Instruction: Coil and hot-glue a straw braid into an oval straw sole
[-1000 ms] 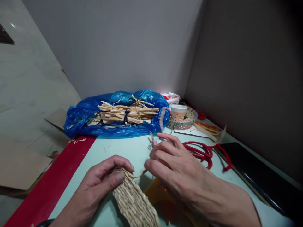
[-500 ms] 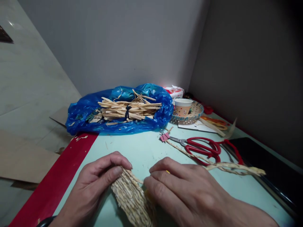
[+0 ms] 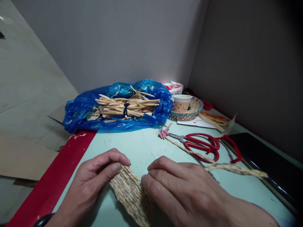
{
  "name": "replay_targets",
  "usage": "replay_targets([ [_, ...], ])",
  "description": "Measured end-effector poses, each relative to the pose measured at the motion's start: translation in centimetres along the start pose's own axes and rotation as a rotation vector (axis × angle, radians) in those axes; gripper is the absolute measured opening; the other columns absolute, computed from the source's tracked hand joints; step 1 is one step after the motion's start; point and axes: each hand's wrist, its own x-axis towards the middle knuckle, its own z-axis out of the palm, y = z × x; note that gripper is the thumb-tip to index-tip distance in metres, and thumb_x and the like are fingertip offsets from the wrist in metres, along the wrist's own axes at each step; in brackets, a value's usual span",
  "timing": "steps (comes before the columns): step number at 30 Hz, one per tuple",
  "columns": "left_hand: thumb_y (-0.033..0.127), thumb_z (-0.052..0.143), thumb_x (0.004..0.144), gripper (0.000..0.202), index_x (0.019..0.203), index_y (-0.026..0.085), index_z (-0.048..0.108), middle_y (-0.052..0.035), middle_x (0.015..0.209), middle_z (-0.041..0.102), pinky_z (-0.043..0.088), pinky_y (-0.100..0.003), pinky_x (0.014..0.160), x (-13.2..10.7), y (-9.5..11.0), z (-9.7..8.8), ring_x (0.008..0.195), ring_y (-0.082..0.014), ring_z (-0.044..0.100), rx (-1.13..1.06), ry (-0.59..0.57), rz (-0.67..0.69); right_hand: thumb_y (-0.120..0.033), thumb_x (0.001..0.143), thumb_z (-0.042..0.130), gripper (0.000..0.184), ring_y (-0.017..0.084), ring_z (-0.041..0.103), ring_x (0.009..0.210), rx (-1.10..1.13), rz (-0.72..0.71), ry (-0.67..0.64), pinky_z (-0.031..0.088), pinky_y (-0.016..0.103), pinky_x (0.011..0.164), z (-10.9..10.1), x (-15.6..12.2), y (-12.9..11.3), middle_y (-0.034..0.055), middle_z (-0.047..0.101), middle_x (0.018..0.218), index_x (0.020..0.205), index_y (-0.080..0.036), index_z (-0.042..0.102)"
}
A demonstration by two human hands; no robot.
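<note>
A thick woven straw piece (image 3: 131, 192), made of rows of twisted cord, tilts up from the table at the bottom centre. My left hand (image 3: 94, 179) pinches its upper left corner between thumb and curled fingers. Against its right edge, my right hand (image 3: 180, 189) is closed, the back of the hand toward me. A thin straw cord (image 3: 135, 177) runs from the piece's top edge in to my right fingertips. My right hand covers the piece's lower right side, and the inside of that grip is hidden.
Red-handled scissors (image 3: 201, 146) lie beyond my right hand, with a pink binder clip (image 3: 163, 133) and a braided straw cord (image 3: 239, 169) beside them. A blue plastic bag (image 3: 78, 110) holds tied straw strips (image 3: 139, 107). Behind are a paper cup (image 3: 181, 104) and woven basket (image 3: 197, 107); a black device (image 3: 260, 160) lies right.
The view has shifted slightly, so the bag and scissors sit a little higher and left. Both hands keep their grip on the work, and the woven piece shows slightly more of its face.
</note>
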Motion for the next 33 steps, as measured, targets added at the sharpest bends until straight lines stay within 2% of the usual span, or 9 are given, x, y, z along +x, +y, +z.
replay_targets([
  [6,0.042,0.068,0.087,0.015,0.08,0.032,0.076,0.0015,0.082,0.067,0.048,-0.022,0.07,0.2,-0.4,-0.1,0.08,-0.0174,0.061,0.035,0.009,0.02,0.0,0.084,0.045,0.027,0.019,0.06,0.067,-0.05,-0.019,0.085,0.039,0.032,0.043,0.3,0.1,-0.1,0.0022,0.067,0.067,0.079,-0.017,0.067],
  [12,0.04,0.07,0.086,0.011,0.081,0.032,0.075,0.0017,0.085,0.067,0.049,-0.021,0.071,-0.4,-0.6,-0.4,0.082,-0.0172,0.061,0.029,0.039,0.012,0.001,0.079,0.056,0.022,0.02,0.059,0.071,-0.047,0.01,-0.107,0.037,0.033,0.042,-1.0,0.5,-0.4,0.0017,0.07,0.076,0.084,-0.016,0.068],
  [16,0.04,0.07,0.084,0.012,0.078,0.031,0.076,0.0007,0.083,0.067,0.049,-0.022,0.069,-0.2,0.0,-0.2,0.081,-0.0183,0.061,0.038,0.086,-0.029,-0.002,0.077,0.06,0.025,0.022,0.06,0.077,-0.026,0.068,-0.052,0.036,0.034,0.044,-0.8,0.2,-0.6,0.0018,0.071,0.079,0.097,-0.015,0.069],
  [25,0.04,0.073,0.081,0.009,0.078,0.032,0.076,0.0038,0.085,0.069,0.047,-0.018,0.073,0.0,-0.1,-0.2,0.085,-0.0167,0.059,0.017,0.119,-0.04,-0.002,0.087,0.058,0.024,0.021,0.058,0.08,0.047,0.133,-0.128,0.042,0.034,0.054,-1.1,-0.2,-0.7,0.0028,0.07,0.082,0.107,-0.014,0.066],
  [29,0.041,0.073,0.081,0.009,0.078,0.032,0.076,0.0036,0.086,0.069,0.048,-0.018,0.073,0.0,-0.3,-0.1,0.085,-0.0167,0.06,0.015,0.122,-0.033,-0.001,0.084,0.059,0.027,0.021,0.059,0.08,0.025,0.125,-0.078,0.038,0.033,0.052,-0.7,-0.1,-0.7,0.0026,0.07,0.081,0.106,-0.014,0.066],
  [33,0.039,0.073,0.082,0.009,0.079,0.032,0.076,0.0028,0.085,0.069,0.049,-0.019,0.071,-0.1,-0.2,-0.2,0.081,-0.0171,0.061,0.009,0.118,-0.042,-0.004,0.086,0.057,0.019,0.021,0.059,0.079,0.04,0.097,-0.031,0.034,0.033,0.048,-0.2,0.1,-0.6,0.0027,0.07,0.078,0.096,-0.016,0.066],
])
